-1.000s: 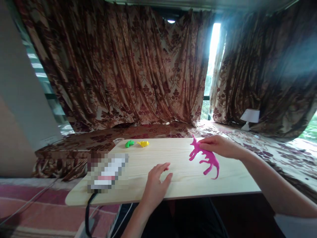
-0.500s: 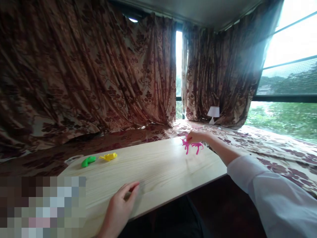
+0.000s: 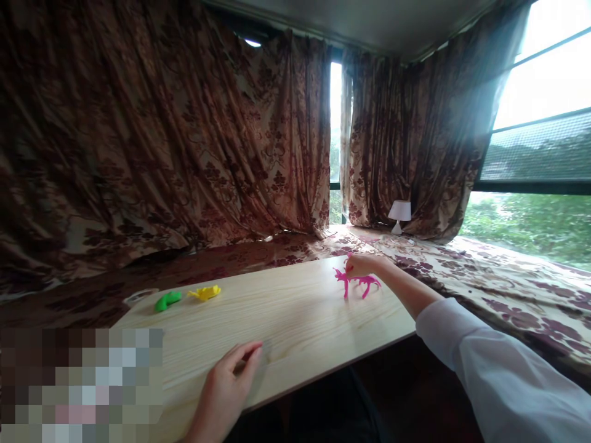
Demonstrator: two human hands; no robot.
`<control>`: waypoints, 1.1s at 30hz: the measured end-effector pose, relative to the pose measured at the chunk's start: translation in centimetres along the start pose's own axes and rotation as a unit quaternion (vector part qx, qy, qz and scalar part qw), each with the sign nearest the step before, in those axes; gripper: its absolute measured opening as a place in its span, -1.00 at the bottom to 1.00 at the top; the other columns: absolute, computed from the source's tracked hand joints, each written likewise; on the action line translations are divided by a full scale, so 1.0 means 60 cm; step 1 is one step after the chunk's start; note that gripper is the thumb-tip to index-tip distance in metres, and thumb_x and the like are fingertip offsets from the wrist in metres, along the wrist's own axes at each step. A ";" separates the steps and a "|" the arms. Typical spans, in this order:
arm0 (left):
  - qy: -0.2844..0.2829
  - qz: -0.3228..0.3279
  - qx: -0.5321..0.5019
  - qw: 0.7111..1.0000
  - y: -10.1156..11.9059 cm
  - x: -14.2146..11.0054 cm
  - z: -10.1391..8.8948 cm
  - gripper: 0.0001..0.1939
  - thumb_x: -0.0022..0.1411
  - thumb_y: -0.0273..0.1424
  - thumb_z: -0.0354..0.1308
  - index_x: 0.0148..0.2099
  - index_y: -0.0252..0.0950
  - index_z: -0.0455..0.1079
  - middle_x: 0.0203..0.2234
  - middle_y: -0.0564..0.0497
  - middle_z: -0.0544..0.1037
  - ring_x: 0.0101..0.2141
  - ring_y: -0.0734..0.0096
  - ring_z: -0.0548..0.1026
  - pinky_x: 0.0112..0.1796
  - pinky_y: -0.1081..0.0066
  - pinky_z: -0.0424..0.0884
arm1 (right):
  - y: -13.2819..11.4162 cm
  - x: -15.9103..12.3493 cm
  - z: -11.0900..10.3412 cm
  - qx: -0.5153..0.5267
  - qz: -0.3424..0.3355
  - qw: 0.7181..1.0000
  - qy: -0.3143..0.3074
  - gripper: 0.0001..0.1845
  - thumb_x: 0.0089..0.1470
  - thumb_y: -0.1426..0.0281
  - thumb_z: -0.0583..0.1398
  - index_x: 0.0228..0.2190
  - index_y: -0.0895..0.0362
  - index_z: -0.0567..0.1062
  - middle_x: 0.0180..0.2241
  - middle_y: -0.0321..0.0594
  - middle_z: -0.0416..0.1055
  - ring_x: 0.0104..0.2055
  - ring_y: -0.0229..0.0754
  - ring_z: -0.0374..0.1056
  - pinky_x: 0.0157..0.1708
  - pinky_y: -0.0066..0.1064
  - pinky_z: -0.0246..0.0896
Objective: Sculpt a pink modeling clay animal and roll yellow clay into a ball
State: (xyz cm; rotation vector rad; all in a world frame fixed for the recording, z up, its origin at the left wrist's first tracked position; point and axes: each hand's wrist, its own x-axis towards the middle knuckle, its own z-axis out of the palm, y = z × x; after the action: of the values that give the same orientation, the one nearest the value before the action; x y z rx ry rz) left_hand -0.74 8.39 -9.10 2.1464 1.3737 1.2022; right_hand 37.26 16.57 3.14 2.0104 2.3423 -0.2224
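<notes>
A pink four-legged toy animal (image 3: 367,285) is upright at the right end of the pale wooden table (image 3: 286,307), its feet at or very near the top. My right hand (image 3: 362,264) is closed on the toy's upper front part, which the fingers partly hide. My left hand (image 3: 226,381) rests at the table's near edge, fingers curled with thumb and fingertips close together. Nothing shows between them. Toward the far left lie a yellow toy figure (image 3: 205,293) and a green curved toy (image 3: 167,301), both apart from my hands.
Floral cloth (image 3: 498,289) spreads behind and right of the table. A small white lamp (image 3: 399,213) stands at the back by the curtains (image 3: 231,147). A pale ring-like item (image 3: 138,296) sits by the table's left back corner. Blurred blocks cover the lower left.
My right hand has lowered the pink toy animal toward the tabletop. My left hand has hardly moved. The whole view has shifted slightly.
</notes>
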 end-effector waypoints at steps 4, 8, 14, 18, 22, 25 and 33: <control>-0.001 -0.001 0.003 1.000 0.003 0.000 -0.001 -0.73 0.15 -0.20 0.06 -0.23 -0.21 0.49 -0.27 0.03 0.59 -0.21 0.29 0.53 -0.12 0.39 0.41 | 0.004 0.004 0.004 -0.004 0.020 0.999 -0.039 -0.70 0.16 0.29 0.12 -0.11 0.17 0.39 -0.08 -0.18 0.34 -0.14 -0.11 0.34 -0.19 -0.22 0.31; 0.000 0.001 0.002 1.000 0.002 0.001 -0.002 -0.73 0.15 -0.20 0.06 -0.23 -0.21 0.49 -0.27 0.02 0.60 -0.20 0.29 0.53 -0.12 0.39 0.41 | 0.005 0.003 0.003 0.011 0.015 0.999 -0.037 -0.70 0.15 0.29 0.12 -0.10 0.18 0.39 -0.08 -0.19 0.34 -0.14 -0.10 0.34 -0.18 -0.21 0.31; -0.001 -0.002 -0.002 1.000 0.001 0.000 -0.003 -0.73 0.16 -0.20 0.05 -0.24 -0.21 0.49 -0.27 0.02 0.60 -0.20 0.27 0.53 -0.12 0.37 0.41 | 0.035 -0.017 -0.011 0.049 -0.009 0.999 0.013 -0.68 0.14 0.28 0.14 -0.11 0.20 0.39 -0.08 -0.20 0.35 -0.13 -0.07 0.34 -0.19 -0.20 0.31; -0.005 0.001 -0.010 1.000 0.002 -0.001 -0.002 -0.74 0.15 -0.22 0.05 -0.23 -0.20 0.49 -0.26 0.02 0.59 -0.20 0.29 0.52 -0.12 0.38 0.41 | 0.087 -0.049 -0.006 0.064 0.001 0.997 0.046 -0.71 0.15 0.30 0.13 -0.12 0.18 0.40 -0.08 -0.18 0.35 -0.14 -0.11 0.34 -0.19 -0.22 0.31; -0.004 0.004 -0.016 1.000 0.004 -0.001 -0.002 -0.74 0.15 -0.22 0.05 -0.24 -0.21 0.49 -0.27 0.00 0.59 -0.20 0.27 0.52 -0.12 0.36 0.41 | 0.116 -0.070 0.020 0.080 0.009 0.995 0.062 -0.73 0.16 0.31 0.12 -0.12 0.16 0.40 -0.08 -0.17 0.35 -0.14 -0.13 0.34 -0.17 -0.21 0.30; -0.002 0.002 -0.017 1.000 0.003 -0.002 -0.003 -0.72 0.16 -0.21 0.03 -0.23 -0.21 0.49 -0.26 -0.01 0.59 -0.19 0.26 0.52 -0.11 0.35 0.41 | 0.112 -0.068 0.043 0.104 -0.004 0.992 0.067 -0.73 0.16 0.32 0.12 -0.11 0.16 0.39 -0.08 -0.16 0.35 -0.13 -0.14 0.34 -0.15 -0.19 0.29; 0.016 -0.002 -0.049 0.999 0.006 -0.002 -0.008 -0.77 0.18 -0.25 0.04 -0.25 -0.21 0.48 -0.30 0.02 0.57 -0.21 0.31 0.50 -0.13 0.39 0.38 | 0.050 -0.068 0.028 0.249 -0.078 0.962 0.086 -0.70 0.08 0.26 0.18 -0.23 0.22 0.49 -0.24 -0.18 0.46 -0.19 -0.09 0.38 -0.17 -0.21 0.28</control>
State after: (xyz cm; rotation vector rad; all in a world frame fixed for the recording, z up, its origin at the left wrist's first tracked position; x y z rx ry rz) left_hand -0.94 8.05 -8.64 2.0659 1.3036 1.2790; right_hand 40.76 12.76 1.76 2.1040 2.7802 -0.7400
